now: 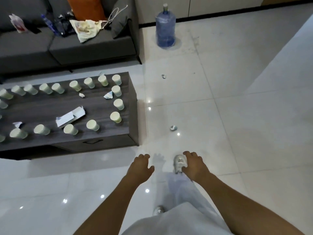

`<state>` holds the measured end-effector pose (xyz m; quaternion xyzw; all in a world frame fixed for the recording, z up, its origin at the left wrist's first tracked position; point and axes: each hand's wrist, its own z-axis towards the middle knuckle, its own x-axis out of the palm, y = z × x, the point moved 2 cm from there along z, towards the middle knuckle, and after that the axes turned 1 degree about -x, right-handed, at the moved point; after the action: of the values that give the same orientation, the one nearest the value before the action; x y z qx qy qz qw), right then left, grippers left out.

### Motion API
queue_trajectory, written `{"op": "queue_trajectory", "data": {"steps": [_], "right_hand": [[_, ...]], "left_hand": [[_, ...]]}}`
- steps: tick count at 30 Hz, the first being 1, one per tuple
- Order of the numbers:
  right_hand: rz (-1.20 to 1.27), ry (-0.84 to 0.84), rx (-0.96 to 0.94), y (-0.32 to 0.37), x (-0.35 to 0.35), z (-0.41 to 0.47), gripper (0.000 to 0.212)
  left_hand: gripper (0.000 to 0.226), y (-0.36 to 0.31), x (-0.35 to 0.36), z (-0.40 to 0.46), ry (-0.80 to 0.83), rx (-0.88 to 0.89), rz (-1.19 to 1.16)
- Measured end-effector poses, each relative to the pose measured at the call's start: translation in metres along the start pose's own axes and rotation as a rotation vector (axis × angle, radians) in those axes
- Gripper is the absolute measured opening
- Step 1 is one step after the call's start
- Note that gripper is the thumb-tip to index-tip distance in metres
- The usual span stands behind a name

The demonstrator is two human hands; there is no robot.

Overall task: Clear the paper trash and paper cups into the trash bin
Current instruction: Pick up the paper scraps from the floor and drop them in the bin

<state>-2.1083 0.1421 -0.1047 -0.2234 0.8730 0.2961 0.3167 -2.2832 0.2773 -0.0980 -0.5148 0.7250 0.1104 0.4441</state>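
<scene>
Several pale paper cups [117,104] stand around the edge of a dark wood coffee table [105,138] on the left. Between them lie a crumpled paper scrap [108,95], a smaller scrap [81,95] and a flattened white carton [70,117]. Two crumpled paper bits lie on the white tile floor, one near [173,128] and one farther off [163,76]. My left hand [141,165] and my right hand [194,164] hang out in front over the floor, fingers loosely curled, holding nothing. No trash bin is in view.
A grey sofa [88,46] behind the table carries bags, a bottle and an orange cushion. A large blue water jug [165,28] stands on the floor by the wall. My white shoe [179,162] steps forward under my right hand. Open tile floor stretches to the right.
</scene>
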Motion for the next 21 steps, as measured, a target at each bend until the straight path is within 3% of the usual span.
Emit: {"op": "queue_trajectory", "data": {"steps": [10,21], "right_hand": [[-0.020,0.002,0.010,-0.012,-0.131,0.154,0.060],[0.055,0.070,0.112,0.003,-0.189,0.271,0.060]], "left_hand": [[0.054,-0.088,-0.073,0.162,0.048,-0.041,-0.093],[0.053,-0.105,-0.130,0.296,0.162,-0.059,-0.069]]}}
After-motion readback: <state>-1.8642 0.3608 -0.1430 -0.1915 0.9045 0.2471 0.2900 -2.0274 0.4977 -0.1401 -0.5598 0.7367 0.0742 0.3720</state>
